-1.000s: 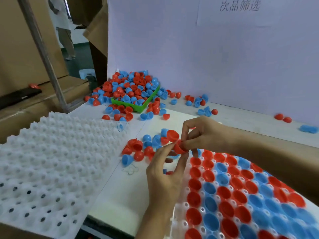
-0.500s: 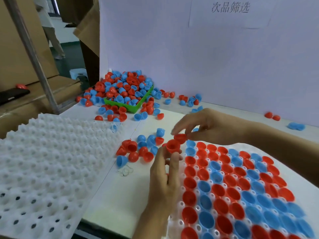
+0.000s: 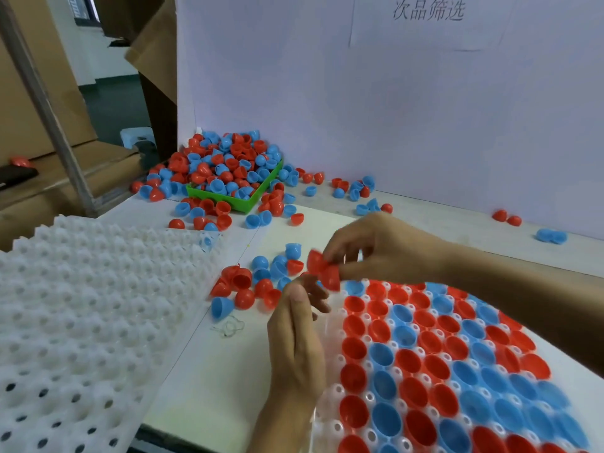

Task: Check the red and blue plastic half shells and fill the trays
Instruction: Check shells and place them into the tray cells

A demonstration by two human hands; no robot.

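Inspection is running: my right hand (image 3: 379,246) is pinching two red half shells (image 3: 322,269) just above the filled tray's (image 3: 330,416) far corner, while my left hand (image 3: 299,335) is hovering beneath, fingers relaxed and holding nothing. Next, I judge, I am seating them in free cups. White table (image 3: 209,380) is carrying an empty foam tray (image 3: 81,315), loose shells and a heaped green bin (image 3: 242,204), with a white backboard (image 3: 392,109) behind.

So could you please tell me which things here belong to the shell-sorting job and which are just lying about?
Job:
red half shells in right hand
left hand
filled tray
empty white tray
green bin of shells

Lying about:
wire loop
cardboard
paper sign
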